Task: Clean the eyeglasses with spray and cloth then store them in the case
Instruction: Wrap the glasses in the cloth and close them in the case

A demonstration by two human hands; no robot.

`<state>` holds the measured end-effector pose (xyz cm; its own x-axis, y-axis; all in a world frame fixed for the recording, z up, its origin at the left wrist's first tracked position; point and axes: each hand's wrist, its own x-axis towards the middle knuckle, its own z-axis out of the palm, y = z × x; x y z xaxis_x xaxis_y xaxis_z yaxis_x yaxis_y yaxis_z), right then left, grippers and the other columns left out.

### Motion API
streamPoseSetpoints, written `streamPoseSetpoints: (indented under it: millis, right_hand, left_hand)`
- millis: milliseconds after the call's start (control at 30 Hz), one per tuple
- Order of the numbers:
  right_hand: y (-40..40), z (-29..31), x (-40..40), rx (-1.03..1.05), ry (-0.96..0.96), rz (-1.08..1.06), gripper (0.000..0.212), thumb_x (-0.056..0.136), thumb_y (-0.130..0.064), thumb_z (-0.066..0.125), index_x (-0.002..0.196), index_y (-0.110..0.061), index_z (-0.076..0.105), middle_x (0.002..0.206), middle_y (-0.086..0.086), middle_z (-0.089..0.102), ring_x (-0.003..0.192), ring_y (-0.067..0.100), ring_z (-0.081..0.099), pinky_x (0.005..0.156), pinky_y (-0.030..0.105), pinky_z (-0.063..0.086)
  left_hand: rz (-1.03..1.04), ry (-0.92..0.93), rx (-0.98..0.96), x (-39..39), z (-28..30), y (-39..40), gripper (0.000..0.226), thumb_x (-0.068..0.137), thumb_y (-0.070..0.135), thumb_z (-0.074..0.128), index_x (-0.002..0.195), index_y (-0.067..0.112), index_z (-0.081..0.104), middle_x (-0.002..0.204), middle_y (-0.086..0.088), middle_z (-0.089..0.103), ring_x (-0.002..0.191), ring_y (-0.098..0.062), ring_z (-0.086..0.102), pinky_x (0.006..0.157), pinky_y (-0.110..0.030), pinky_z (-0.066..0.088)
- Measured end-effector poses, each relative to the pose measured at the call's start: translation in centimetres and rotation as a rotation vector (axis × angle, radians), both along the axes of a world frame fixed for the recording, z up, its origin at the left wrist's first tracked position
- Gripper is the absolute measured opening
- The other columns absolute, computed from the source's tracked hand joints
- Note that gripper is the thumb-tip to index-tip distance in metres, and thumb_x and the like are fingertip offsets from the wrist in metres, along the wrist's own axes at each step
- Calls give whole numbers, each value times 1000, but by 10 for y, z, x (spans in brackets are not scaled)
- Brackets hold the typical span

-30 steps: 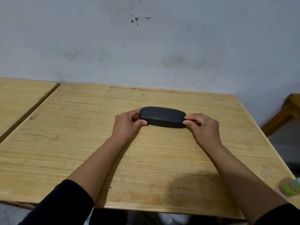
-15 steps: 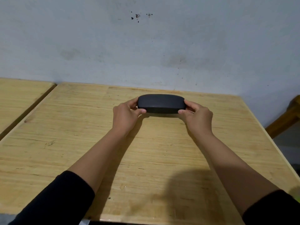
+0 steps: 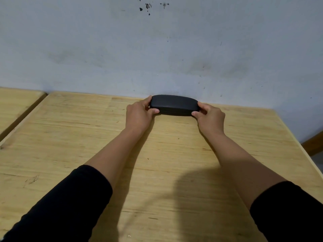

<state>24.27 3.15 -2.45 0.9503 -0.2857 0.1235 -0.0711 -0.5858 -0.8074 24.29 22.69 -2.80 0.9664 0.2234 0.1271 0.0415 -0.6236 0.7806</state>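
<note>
Two hands grip one black eyeglass case (image 3: 173, 105), one hand at each end. My left hand (image 3: 138, 116) closes on the 9 o'clock end: the thumb presses the near face along the seam, and the fingers curl over the top and far side. My right hand (image 3: 210, 117) closes on the 3 o'clock end in the same manner, thumb on the near face, fingers wrapped behind. Both grips are narrow and firm on the case, not spread.

The case lies level, long axis running from 9 to 3 o'clock, lid shut with the seam line visible along the near side. It sits toward the 12 o'clock edge of the wooden table (image 3: 70, 137), near the wall (image 3: 104, 49). Whether its underside touches the tabletop or is held just above it cannot be told from this angle; a dark shadow band lies directly beneath it.

Both forearms extend from 6 o'clock toward the case, each with a black sleeve (image 3: 70, 198) pushed back short of the wrist. A second table (image 3: 15, 102) stands at 9 o'clock, separated by a narrow gap. The glasses are not visible; the closed case hides its contents.
</note>
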Motion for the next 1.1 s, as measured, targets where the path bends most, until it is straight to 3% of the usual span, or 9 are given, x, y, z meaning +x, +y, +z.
streamPoseSetpoints:
  millis: [100,267,333,467,567,633,833,1100]
  right_hand:
    - [1,-1,7,-24,-3,4,45,85,-17,66,129,-13,54,128,6,61,116,17,56,89,17,32]
    - [2,-3,13,-52,-12,13,45,87,-17,63,130,-14,53,128,6,61,111,14,56,87,18,34]
    - [2,-4,13,-68,-8,18,45,87,-17,63,131,-14,52,129,6,60,111,15,56,88,19,35]
    - [1,-4,11,-173,4,87,51,90,-19,58,138,-15,43,126,9,59,107,18,55,88,22,38]
    - [1,-7,1,-317,65,175,62,92,-24,52,147,-18,24,137,10,48,120,22,47,100,33,41]
    - [1,-7,-11,-401,117,202,65,94,-28,49,148,-18,16,148,9,36,133,25,37,107,38,34]
    - [0,2,-57,-653,183,189,59,95,-39,41,145,-12,26,153,10,28,140,26,25,112,39,26]
    - [-18,35,-124,-731,28,182,52,96,-37,40,139,-7,36,142,10,40,130,24,38,105,33,35]
  left_hand:
    - [-12,-13,20,7,-3,0,52,85,28,65,133,21,47,119,-6,66,120,-22,50,80,-5,14]
    - [-4,-6,54,16,-6,1,53,85,30,64,135,22,46,119,-6,66,123,-24,47,86,-13,17]
    - [-10,5,77,15,-4,1,53,86,30,63,135,22,45,118,-6,66,120,-23,48,85,-12,19]
    - [-58,27,171,9,3,-1,49,89,32,57,136,24,42,114,-6,66,115,-27,51,87,-22,31]
    - [-93,42,196,-5,11,-4,43,90,28,56,132,22,44,111,-5,65,107,-23,55,81,-24,35]
    - [-91,49,244,-18,15,-6,38,91,28,55,127,17,48,110,-7,64,100,-19,56,77,-24,36]
    - [-74,110,454,-58,20,-1,54,90,35,53,135,9,39,136,-11,49,123,-26,47,98,-36,42]
    - [-161,-21,579,-113,47,-22,58,93,36,48,140,8,31,143,-9,40,134,-23,32,107,-34,34]
